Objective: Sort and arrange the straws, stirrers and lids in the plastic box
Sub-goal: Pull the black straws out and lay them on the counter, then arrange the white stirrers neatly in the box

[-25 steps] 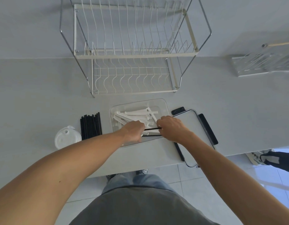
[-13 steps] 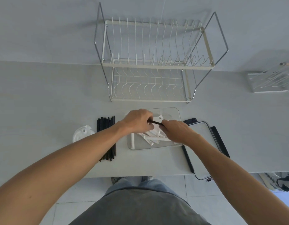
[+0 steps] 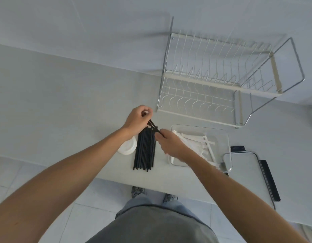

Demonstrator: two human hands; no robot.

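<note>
Pinching a thin black stirrer between both hands, left hand and right hand, above the straw bundle on the worktop

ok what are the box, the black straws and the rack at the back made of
The box looks like clear glossy plastic: the counter shows through its walls. The black straws look like matte plastic, thin, straight and uniformly dark, though paper can't be ruled out. The rack looks like metal wire, with a shiny chrome frame and cream-coated grid.

A home kitchen, judging by the wire dish rack on a pale counter above tiled floor.
</note>
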